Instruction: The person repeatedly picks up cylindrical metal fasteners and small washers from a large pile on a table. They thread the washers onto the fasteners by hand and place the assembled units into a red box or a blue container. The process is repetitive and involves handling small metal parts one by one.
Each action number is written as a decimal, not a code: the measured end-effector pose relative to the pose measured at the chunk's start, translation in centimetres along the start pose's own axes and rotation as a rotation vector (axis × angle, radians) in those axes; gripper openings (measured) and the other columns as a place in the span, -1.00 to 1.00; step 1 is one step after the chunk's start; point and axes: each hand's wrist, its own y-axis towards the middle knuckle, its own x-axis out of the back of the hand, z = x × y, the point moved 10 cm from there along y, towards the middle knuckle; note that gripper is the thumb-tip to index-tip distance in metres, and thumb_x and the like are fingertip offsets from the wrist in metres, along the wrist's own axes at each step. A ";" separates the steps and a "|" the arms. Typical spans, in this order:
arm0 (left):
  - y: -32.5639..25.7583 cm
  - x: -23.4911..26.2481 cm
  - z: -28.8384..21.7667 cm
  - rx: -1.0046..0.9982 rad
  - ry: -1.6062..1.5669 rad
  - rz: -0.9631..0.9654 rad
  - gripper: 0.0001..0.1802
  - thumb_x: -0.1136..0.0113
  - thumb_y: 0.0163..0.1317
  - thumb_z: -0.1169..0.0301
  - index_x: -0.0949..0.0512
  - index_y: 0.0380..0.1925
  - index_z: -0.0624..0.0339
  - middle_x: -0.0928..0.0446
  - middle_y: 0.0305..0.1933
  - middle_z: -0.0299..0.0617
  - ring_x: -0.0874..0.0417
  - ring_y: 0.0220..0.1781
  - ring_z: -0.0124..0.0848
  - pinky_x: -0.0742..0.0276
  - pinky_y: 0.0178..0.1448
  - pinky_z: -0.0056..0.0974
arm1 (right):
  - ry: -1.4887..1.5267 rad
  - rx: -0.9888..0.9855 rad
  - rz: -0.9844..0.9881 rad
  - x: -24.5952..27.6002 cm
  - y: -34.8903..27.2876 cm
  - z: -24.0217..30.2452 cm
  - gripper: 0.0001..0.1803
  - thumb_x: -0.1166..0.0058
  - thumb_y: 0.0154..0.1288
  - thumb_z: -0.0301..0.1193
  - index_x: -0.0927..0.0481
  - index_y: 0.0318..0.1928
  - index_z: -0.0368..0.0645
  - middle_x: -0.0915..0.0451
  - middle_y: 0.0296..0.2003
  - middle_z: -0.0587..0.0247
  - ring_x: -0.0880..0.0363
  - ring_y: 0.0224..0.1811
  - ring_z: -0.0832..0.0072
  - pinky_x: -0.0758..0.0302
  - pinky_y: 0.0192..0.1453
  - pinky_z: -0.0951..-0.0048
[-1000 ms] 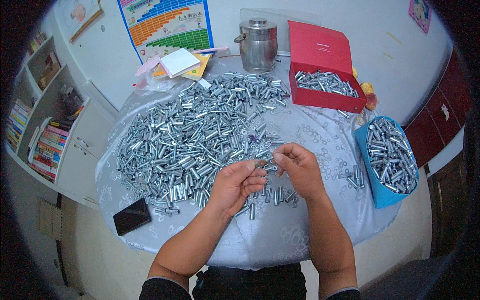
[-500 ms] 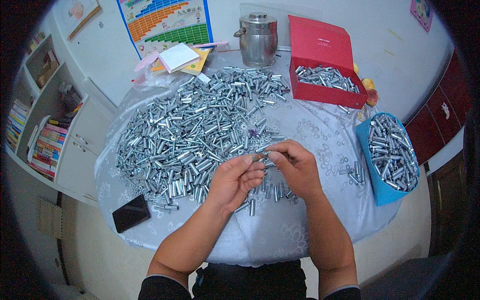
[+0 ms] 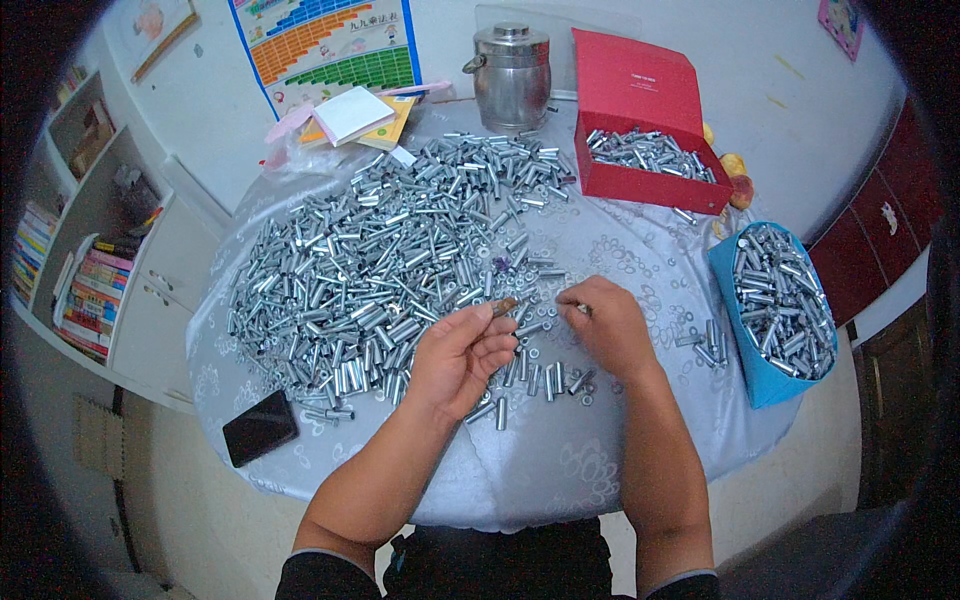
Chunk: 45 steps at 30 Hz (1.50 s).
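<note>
My left hand (image 3: pixel 462 350), palm turned up, pinches a small brownish piece (image 3: pixel 506 306) between thumb and finger; its exact kind is too small to tell. To its right, my right hand (image 3: pixel 608 325) is closed with fingers curled. A bit of something small and metallic shows at its fingers, too little to name. Both hands hover at the near right edge of a large pile of shiny metal sleeves and bolts (image 3: pixel 370 260). Loose washers (image 3: pixel 535 353) and short sleeves (image 3: pixel 553 380) lie on the cloth beneath and between the hands.
A red box (image 3: pixel 655 185) with raised lid and a blue container (image 3: pixel 740 330) hold more metal parts on the right. At the back stand a metal pot (image 3: pixel 512 80) and papers (image 3: pixel 354 115). A dark phone (image 3: pixel 260 430) lies near the left edge of the cloth-covered table (image 3: pixel 470 480).
My hands were together at the brownish piece. My right hand has pulled away to the right, fingers now curled; my left hand has kept the piece nearly in place.
</note>
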 end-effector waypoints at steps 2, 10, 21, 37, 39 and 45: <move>0.0 -0.1 0.0 0.002 0.020 0.001 -0.71 -0.02 0.39 0.37 -0.49 -0.04 0.40 -0.65 -0.25 -0.03 -0.72 -0.35 -0.38 -0.70 -0.28 -0.37 | -0.093 0.052 0.061 -1.2 -0.2 0.2 -0.82 -0.21 0.06 -0.51 -0.67 -0.26 -0.15 -0.60 -0.31 0.13 -0.58 -0.21 0.19 -0.50 -0.08 0.27; -0.4 -0.4 -0.2 -0.002 0.086 -0.013 -0.71 -0.02 0.40 0.36 -0.50 -0.07 0.42 -0.64 -0.25 0.00 -0.72 -0.32 -0.36 -0.71 -0.25 -0.37 | -0.124 -0.127 0.242 -2.5 0.0 -0.8 -0.83 -0.18 0.13 -0.38 -0.62 -0.28 -0.18 -0.57 -0.28 0.04 -0.57 -0.17 0.08 -0.49 -0.07 0.15; -0.3 -0.2 -0.1 -0.016 0.142 -0.038 -0.72 -0.04 0.39 0.38 -0.52 -0.08 0.40 -0.65 -0.26 -0.02 -0.72 -0.34 -0.37 -0.71 -0.28 -0.37 | 0.695 -0.316 -0.013 -0.2 -0.2 -0.7 -0.79 -0.24 0.16 -0.50 -0.61 -0.17 -0.24 -0.63 -0.32 0.25 -0.58 -0.30 0.53 -0.50 -0.18 0.51; -0.4 -0.5 -0.4 -0.049 0.237 -0.036 -0.73 -0.07 0.38 0.40 -0.54 -0.07 0.40 -0.64 -0.24 -0.03 -0.71 -0.32 -0.38 -0.69 -0.24 -0.37 | 0.705 -0.232 0.022 -0.4 -0.5 2.4 -0.85 -0.22 0.20 -0.51 -0.65 -0.21 -0.27 -0.63 -0.37 0.23 -0.61 -0.33 0.53 -0.53 -0.21 0.52; -0.4 -0.5 -0.3 -0.046 0.258 -0.027 -0.74 -0.08 0.37 0.40 -0.54 -0.08 0.40 -0.64 -0.25 -0.03 -0.71 -0.32 -0.38 -0.69 -0.24 -0.37 | 0.694 -0.313 0.078 -1.3 -0.7 1.7 -0.87 -0.21 0.23 -0.49 -0.64 -0.24 -0.27 -0.62 -0.40 0.23 -0.59 -0.37 0.54 -0.52 -0.25 0.53; -0.4 -0.7 0.0 -0.041 0.265 -0.019 -0.73 -0.07 0.37 0.39 -0.54 -0.07 0.41 -0.65 -0.26 -0.03 -0.71 -0.33 -0.37 -0.69 -0.25 -0.37 | 0.700 -0.345 0.083 -1.6 -0.8 1.2 -0.89 -0.21 0.24 -0.47 -0.62 -0.28 -0.26 -0.59 -0.46 0.31 -0.53 -0.42 0.60 -0.48 -0.29 0.56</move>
